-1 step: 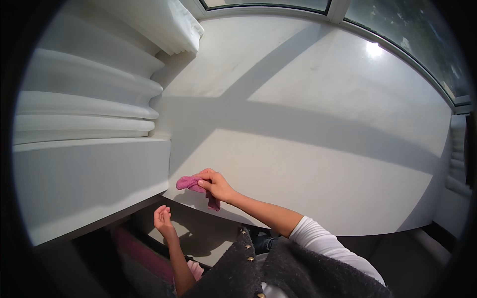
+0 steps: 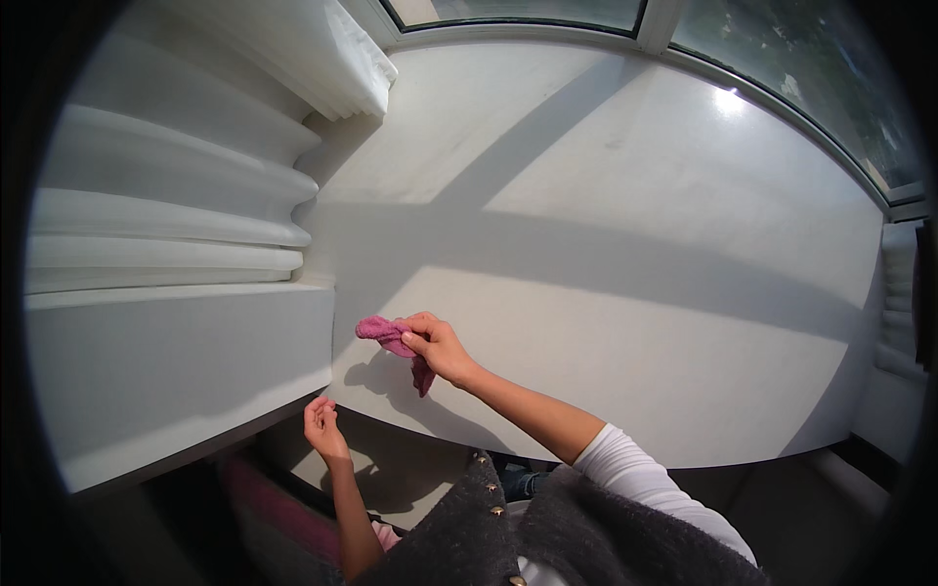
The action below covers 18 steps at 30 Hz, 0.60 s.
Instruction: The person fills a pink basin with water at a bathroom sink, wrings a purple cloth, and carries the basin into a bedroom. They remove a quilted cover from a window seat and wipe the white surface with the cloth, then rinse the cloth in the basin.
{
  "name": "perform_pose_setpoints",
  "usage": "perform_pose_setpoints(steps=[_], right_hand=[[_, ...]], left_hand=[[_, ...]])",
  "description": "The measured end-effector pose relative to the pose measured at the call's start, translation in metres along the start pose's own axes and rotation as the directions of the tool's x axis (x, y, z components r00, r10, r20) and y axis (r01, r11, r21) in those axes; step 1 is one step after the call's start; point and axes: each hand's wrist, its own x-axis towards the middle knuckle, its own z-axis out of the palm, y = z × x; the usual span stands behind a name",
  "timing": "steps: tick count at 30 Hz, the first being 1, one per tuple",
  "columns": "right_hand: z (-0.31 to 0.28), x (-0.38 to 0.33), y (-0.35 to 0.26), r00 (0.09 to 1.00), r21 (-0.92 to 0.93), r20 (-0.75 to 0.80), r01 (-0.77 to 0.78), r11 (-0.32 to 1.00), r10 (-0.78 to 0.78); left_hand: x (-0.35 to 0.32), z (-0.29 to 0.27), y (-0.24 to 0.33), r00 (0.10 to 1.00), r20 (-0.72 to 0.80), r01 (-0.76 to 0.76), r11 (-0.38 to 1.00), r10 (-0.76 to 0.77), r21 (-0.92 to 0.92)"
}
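A pink cloth (image 2: pixel 384 333), bunched and soft, is pinched between the thumb and fingers of my right hand (image 2: pixel 435 344). One end of it sticks out to the left and another hangs down below the hand. Hand and cloth are over the near left part of a white windowsill top (image 2: pixel 586 361), and their shadow falls on it. My left hand (image 2: pixel 323 427) is by the near left corner of the sill, just off its front edge. Its fingers curl loosely, with nothing visible in them.
White curtains (image 2: pixel 176 176) hang in folds along the left, above a white ledge (image 2: pixel 186 361). Window frames (image 2: pixel 657 29) close off the far side. A pink padded thing (image 2: pixel 278 498) lies in shade below, at the lower left.
My right hand has lifted the cloth up and a little to the right, and its shadow has spread away from it. My left hand has risen slightly.
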Motion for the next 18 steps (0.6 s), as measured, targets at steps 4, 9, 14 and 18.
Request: perform_pose_setpoints(steps=[4, 9, 14, 18], right_hand=[[-0.133, 0.059, -0.098, 0.881, 0.212, -0.468, 0.03, 0.977, 0.074], [-0.304, 0.092, -0.185, 0.472, -0.124, -0.856, 0.21, 0.97, -0.212], [-0.459, 0.118, -0.221, 0.211, -0.35, -0.903, 0.147, 0.925, -0.375], [-0.546, 0.172, -0.212, 0.137, -0.441, -0.893, -0.454, 0.774, -0.428]], left_hand=[[0.063, 0.116, 0.044, 0.928, 0.332, -0.234, 0.958, 0.169, 0.167], [0.144, 0.249, 0.064, 0.784, 0.482, -0.573, 0.754, 0.39, 0.322], [0.169, 0.304, 0.072, 0.794, 0.384, -0.607, 0.588, 0.471, 0.535], [0.169, 0.302, 0.063, 0.775, 0.37, -0.629, 0.567, 0.513, 0.532]])
